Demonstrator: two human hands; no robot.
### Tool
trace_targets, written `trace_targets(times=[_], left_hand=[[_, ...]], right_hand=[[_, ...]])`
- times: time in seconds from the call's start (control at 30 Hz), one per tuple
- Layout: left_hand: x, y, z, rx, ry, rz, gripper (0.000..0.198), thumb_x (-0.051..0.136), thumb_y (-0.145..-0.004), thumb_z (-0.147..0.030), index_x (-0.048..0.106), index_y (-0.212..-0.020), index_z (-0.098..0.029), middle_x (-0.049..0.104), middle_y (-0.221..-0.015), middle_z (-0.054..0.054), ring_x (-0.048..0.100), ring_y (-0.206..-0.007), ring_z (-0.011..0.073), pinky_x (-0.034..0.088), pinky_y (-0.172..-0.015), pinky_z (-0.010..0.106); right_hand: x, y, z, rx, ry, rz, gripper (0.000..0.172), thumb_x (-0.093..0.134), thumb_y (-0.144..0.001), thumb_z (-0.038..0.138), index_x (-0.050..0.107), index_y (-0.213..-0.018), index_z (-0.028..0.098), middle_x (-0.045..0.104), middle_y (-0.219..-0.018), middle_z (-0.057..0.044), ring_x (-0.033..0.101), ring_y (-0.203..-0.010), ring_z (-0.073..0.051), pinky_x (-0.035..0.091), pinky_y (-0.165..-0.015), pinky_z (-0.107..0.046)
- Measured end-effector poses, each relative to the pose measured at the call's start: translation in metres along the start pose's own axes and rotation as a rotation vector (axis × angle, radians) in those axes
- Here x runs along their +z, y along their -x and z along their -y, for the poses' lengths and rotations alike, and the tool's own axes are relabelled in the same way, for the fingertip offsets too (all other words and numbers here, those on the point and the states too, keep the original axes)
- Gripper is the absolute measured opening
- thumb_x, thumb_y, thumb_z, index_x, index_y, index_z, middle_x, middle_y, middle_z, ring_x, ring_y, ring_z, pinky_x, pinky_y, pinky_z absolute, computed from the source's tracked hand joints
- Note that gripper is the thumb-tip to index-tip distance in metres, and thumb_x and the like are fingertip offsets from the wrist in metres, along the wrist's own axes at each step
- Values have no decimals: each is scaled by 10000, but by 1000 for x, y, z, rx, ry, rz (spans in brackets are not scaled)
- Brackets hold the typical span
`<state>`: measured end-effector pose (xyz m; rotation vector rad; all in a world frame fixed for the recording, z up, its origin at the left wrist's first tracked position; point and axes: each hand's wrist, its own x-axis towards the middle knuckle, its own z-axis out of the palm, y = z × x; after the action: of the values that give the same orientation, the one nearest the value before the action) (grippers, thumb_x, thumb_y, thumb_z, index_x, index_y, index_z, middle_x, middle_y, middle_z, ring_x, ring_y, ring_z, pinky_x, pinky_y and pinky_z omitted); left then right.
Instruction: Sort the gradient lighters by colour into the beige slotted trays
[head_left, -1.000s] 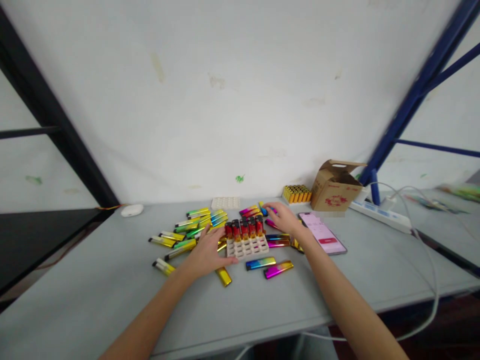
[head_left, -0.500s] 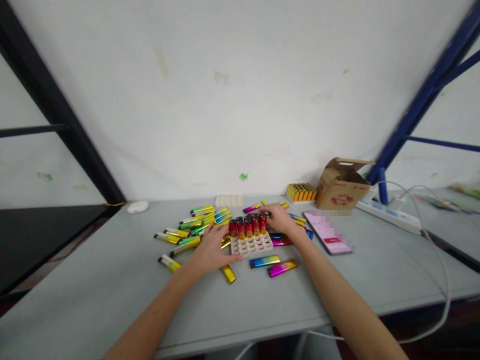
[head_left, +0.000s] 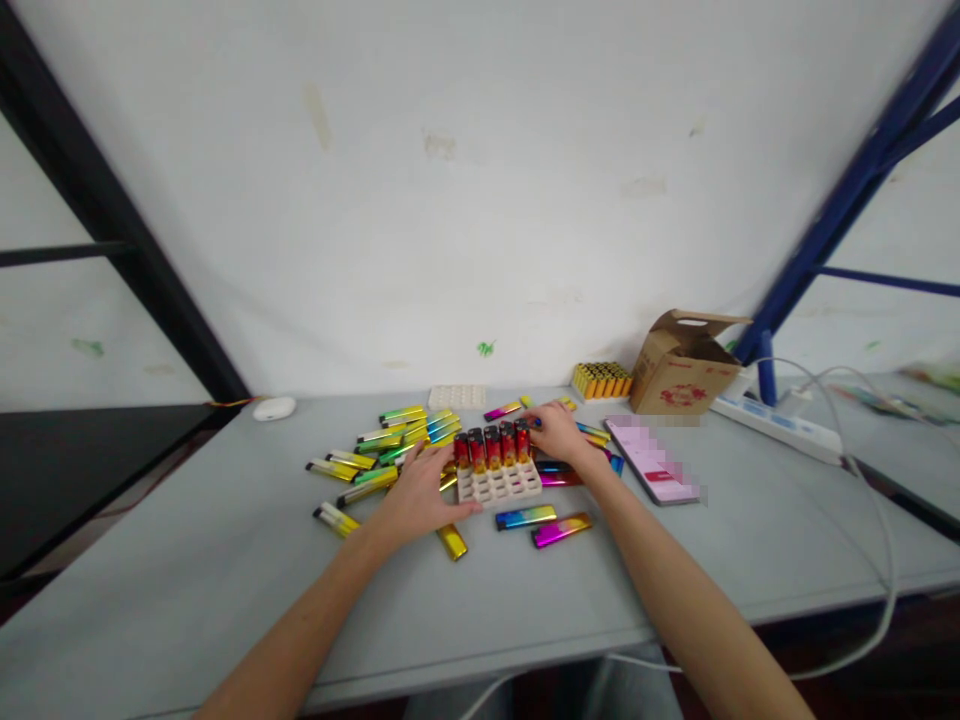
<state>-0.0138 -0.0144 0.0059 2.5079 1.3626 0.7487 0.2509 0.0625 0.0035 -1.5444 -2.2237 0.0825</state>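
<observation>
A white holed tray [head_left: 499, 490] lies in the middle of the table. Red batteries with dark tops [head_left: 491, 447] stand upright in its back rows, while holes in the front rows show bare. My left hand [head_left: 424, 490] grips the tray's left side, thumb along the front edge. At the back right corner, beside the batteries, my right hand [head_left: 556, 432] has its fingers curled together; what they hold, if anything, is hidden. Yellow and green lighters [head_left: 382, 440] are scattered left of the tray. A blue-yellow lighter [head_left: 526, 517] and a magenta-orange lighter [head_left: 562, 530] lie in front.
Against the wall sits another white holed tray [head_left: 457, 397]. Yellow batteries [head_left: 602, 380] stand packed together beside an opened cardboard box [head_left: 686, 370]. A phone [head_left: 651, 460], a power strip [head_left: 780, 425] and white cables are at the right. A white case [head_left: 274, 408] rests far left.
The view has shifted slightly, so everything sits a little higher and further left in it. Both hands keep nearly the same places around the tray.
</observation>
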Motion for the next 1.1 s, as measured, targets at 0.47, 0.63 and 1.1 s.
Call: trace_targets(times=[0.47,0.63,1.1], left_hand=[[2,-14,-6,-17,-59,36,723,723,-701,-535,495,-1284,-172,624,-1271,146,536,-1225,331,105,-1166,561],[1,-27,-6,32,-103,61,728,688,-736,-545,456,-1332,-196,597,-1322,123,534,-1236,321,71,-1175,547],[4,-34,6,-48,-209,50,632,654,-794,-457,475,-1325,-166,531,-1382,190,458,-1312,349,139,-1152,603]], right_hand=[[-12,2,-17,308,-1021,-248,248,494,-780,413,536,-863,183,657,-779,-38,595,-696,-161,475,-678,-288],[-23,4,3,379,-1270,-220,207,621,-650,338,518,-753,191,474,-567,66,431,-495,-85,344,-475,-210],[-49,21,32,291,-1956,252,269,493,-610,178,564,-870,181,276,-512,100,96,-393,-58,67,-372,-192]])
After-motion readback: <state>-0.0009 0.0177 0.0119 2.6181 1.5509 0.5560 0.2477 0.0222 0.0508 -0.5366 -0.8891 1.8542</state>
